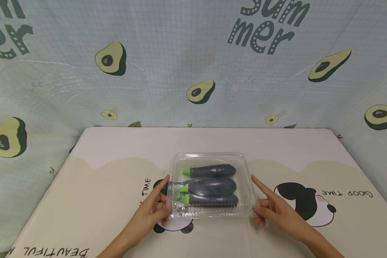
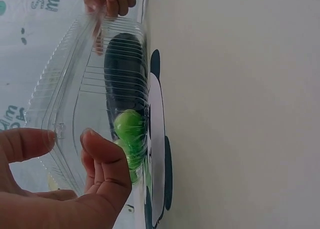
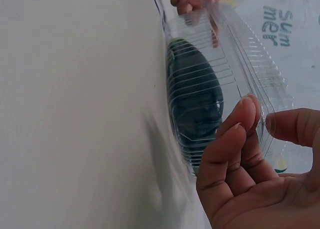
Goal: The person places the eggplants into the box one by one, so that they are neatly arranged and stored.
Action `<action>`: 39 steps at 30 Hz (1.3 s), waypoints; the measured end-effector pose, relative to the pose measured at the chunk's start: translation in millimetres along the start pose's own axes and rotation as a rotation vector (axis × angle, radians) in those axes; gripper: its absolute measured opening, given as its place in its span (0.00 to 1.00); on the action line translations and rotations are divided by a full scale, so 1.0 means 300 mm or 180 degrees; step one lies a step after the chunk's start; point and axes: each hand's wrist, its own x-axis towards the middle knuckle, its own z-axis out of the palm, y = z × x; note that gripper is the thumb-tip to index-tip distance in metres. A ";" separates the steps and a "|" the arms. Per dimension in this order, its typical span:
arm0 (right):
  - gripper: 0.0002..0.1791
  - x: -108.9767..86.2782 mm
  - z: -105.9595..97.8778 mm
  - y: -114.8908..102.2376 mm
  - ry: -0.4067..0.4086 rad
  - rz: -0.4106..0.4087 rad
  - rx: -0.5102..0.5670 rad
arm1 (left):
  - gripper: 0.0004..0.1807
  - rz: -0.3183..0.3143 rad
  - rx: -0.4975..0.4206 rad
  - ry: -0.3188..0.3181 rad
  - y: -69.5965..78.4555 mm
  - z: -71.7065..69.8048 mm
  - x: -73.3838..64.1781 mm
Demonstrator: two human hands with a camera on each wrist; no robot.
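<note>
A clear plastic clamshell box (image 1: 209,157) sits on the table with its lid down over dark purple eggplants (image 1: 214,187) with green stems. At its left side, my left hand (image 1: 154,208) pinches the rim near the front corner, the index finger stretched along the edge. My right hand (image 1: 274,209) holds the opposite front corner the same way. In the left wrist view the thumb (image 2: 30,143) presses the rim from above, with curled fingers below. The right wrist view shows thumb and fingers meeting at the rim (image 3: 265,116), eggplant (image 3: 192,96) visible through the ribbed wall.
The table (image 1: 122,141) has a pale cover printed with cartoon dogs (image 1: 306,202) and lettering. Behind and beside it hangs a curtain (image 1: 161,46) patterned with avocados. The table's far edge runs a short way behind the box.
</note>
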 end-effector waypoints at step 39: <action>0.43 -0.001 0.027 -0.013 0.0091 0.0121 0.0151 | 0.47 -0.0251 -0.0743 -0.0116 -0.009 0.004 -0.003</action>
